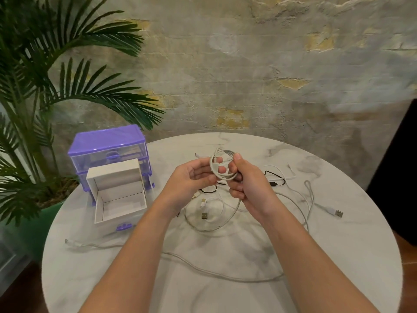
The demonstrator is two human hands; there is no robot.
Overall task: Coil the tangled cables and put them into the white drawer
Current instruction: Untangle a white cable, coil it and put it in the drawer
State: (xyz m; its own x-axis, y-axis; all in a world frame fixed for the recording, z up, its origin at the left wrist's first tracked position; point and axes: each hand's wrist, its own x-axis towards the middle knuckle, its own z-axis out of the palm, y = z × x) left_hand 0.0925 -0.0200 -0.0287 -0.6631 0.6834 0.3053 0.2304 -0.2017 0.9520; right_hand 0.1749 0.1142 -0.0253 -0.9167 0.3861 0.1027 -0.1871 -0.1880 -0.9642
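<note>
Above the middle of the table, both hands hold a small coil of white cable (217, 164). My left hand (195, 177) grips the coil's left side, its fingers curled through the loop. My right hand (247, 181) pinches the coil's right side between thumb and fingers. A loose length of that cable (234, 213) hangs down to the table in a wide loop. The white drawer (119, 205) stands pulled out and open at the left, in front of the purple drawer unit (108, 145). More loose cables lie on the table: a long white one (203, 269) near me and a black one (274, 177) behind my right hand.
The round marble table (338, 279) carries a white cable with a USB plug (336, 213) at the right and another white cable (291, 175) at the back right. A potted palm (33, 109) stands left of the table. A dark object (397, 177) is at the right edge.
</note>
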